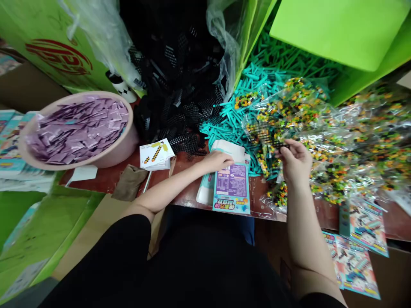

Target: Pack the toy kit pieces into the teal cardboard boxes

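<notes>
Our right hand [297, 164] has its fingers [287, 147] closed in a pinch on a clear plastic bag [265, 143] of small orange, green and black pieces, with a black mesh plate showing through the film. The bag looks light, soft and slippery, and its loose contents would likely shift, so the sealed edge or the stiff plate seems the surest place to hold. Our left hand [218, 161] lies with its fingers together on a printed card [231, 188] with a purple panel; we cannot tell whether it grips the card, which looks thin and light. More filled bags [362, 145] heap up to the right on the red-brown bench [327, 216], beside a pile of teal plastic sprues [229, 124] and a mound of black mesh sprues [180, 107]. Further left, a pink basin [126, 143] holds lilac sachets [78, 130], and a small instruction sheet [156, 154] lies near a brown cloth pouch [130, 182].
</notes>
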The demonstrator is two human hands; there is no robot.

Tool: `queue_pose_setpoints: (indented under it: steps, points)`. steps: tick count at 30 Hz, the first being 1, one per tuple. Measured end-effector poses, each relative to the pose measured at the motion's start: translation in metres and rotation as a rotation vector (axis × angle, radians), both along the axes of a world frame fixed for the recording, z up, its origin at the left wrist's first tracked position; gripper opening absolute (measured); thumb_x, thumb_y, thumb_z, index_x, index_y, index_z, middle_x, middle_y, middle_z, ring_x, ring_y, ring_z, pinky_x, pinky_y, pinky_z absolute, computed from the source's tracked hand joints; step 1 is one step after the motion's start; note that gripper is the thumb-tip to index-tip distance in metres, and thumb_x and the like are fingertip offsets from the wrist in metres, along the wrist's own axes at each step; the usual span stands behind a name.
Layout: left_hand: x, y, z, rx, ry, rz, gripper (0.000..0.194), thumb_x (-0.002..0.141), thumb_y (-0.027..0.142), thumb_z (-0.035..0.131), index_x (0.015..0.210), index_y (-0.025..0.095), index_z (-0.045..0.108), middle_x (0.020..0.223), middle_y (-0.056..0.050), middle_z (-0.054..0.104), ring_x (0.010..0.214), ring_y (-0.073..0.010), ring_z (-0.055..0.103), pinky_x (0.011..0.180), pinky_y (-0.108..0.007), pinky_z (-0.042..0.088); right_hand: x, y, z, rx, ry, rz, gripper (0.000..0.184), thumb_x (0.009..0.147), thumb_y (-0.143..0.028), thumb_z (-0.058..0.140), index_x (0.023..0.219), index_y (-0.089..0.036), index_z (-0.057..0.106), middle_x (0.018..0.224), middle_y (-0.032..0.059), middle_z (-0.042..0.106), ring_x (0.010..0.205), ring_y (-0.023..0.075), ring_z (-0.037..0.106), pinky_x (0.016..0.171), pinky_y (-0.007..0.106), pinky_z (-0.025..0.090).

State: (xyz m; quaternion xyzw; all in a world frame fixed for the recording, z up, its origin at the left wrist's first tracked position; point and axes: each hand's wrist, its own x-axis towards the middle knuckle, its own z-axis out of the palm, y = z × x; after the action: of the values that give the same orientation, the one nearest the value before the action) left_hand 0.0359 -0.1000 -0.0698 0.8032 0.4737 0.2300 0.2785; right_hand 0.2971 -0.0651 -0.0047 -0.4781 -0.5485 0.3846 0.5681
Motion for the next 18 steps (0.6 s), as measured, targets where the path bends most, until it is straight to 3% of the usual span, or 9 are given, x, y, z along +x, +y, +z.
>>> queue_pose_setpoints:
  steps: [4,7,10,12,14,16,17,18]
  points:
    - [-0.003,-0.03,-0.005,0.222,0.107,0.038,0.032,0.097,0.038,0.054,0.087,0.017,0.076,0.077,-0.008,0.076,0.074,-0.0196,0.07,0.076,-0.031,0.047,-0.014,0.013,-0.025,-0.171,-0.276,0.3,0.033,0.079,-0.043,0.068,0.097,-0.016,0.068,0.071,-0.0002,0.064,0.059,0.0121,0.058,0.059,0.027,0.048]
    - [-0.008,-0.037,-0.002,0.38,0.156,-0.013,0.037,0.098,0.042,0.052,0.081,0.018,0.073,0.071,-0.005,0.073,0.068,-0.0171,0.068,0.067,-0.027,0.044,-0.016,0.025,-0.014,-0.254,-0.53,0.624,0.037,0.082,-0.051,0.063,0.092,-0.016,0.071,0.069,0.0008,0.065,0.058,0.0121,0.056,0.058,0.025,0.046]
    - [-0.005,-0.04,0.005,0.511,0.182,-0.111,0.041,0.1,0.045,0.049,0.078,0.019,0.072,0.069,-0.003,0.072,0.067,-0.0152,0.067,0.067,-0.027,0.045,-0.027,0.027,0.006,-0.205,-0.711,0.919,0.041,0.087,-0.056,0.06,0.092,-0.017,0.073,0.083,0.0069,0.073,0.073,0.0177,0.064,0.068,0.029,0.051]
    - [-0.006,-0.039,0.011,0.563,0.176,-0.15,0.041,0.101,0.044,0.047,0.082,0.02,0.073,0.072,-0.003,0.073,0.072,-0.0149,0.068,0.072,-0.028,0.048,-0.041,0.02,0.012,-0.132,-0.801,1.091,0.042,0.091,-0.055,0.056,0.092,-0.017,0.074,0.091,0.01,0.074,0.084,0.022,0.068,0.077,0.032,0.053]
    - [-0.024,-0.037,0.021,0.598,0.162,-0.124,0.037,0.101,0.044,0.047,0.092,0.02,0.074,0.087,-0.004,0.075,0.086,-0.0156,0.069,0.085,-0.03,0.049,-0.055,0.006,0.007,-0.044,-0.863,1.181,0.042,0.095,-0.053,0.051,0.092,-0.018,0.073,0.093,0.0114,0.074,0.087,0.0238,0.068,0.081,0.035,0.053]
    - [-0.068,-0.04,0.038,0.576,0.16,0.104,0.029,0.1,0.041,0.052,0.101,0.02,0.072,0.102,-0.005,0.075,0.099,-0.0159,0.066,0.095,-0.032,0.048,-0.065,-0.008,-0.006,0.039,-0.905,1.172,0.04,0.096,-0.051,0.048,0.092,-0.018,0.071,0.093,0.0119,0.073,0.085,0.0237,0.068,0.079,0.036,0.054]
    - [-0.098,-0.045,0.05,0.54,0.164,0.286,0.025,0.099,0.037,0.055,0.103,0.019,0.071,0.107,-0.005,0.073,0.102,-0.016,0.065,0.097,-0.033,0.048,-0.068,-0.013,-0.013,0.075,-0.92,1.15,0.039,0.097,-0.05,0.048,0.093,-0.018,0.07,0.093,0.0121,0.072,0.084,0.0234,0.068,0.077,0.036,0.054]
    - [-0.129,-0.051,0.064,0.474,0.166,0.579,0.019,0.098,0.031,0.057,0.1,0.018,0.071,0.104,-0.005,0.073,0.1,-0.0152,0.064,0.096,-0.032,0.049,-0.07,-0.016,-0.02,0.108,-0.929,1.128,0.037,0.097,-0.049,0.049,0.094,-0.018,0.069,0.094,0.0123,0.07,0.083,0.0229,0.067,0.077,0.036,0.054]
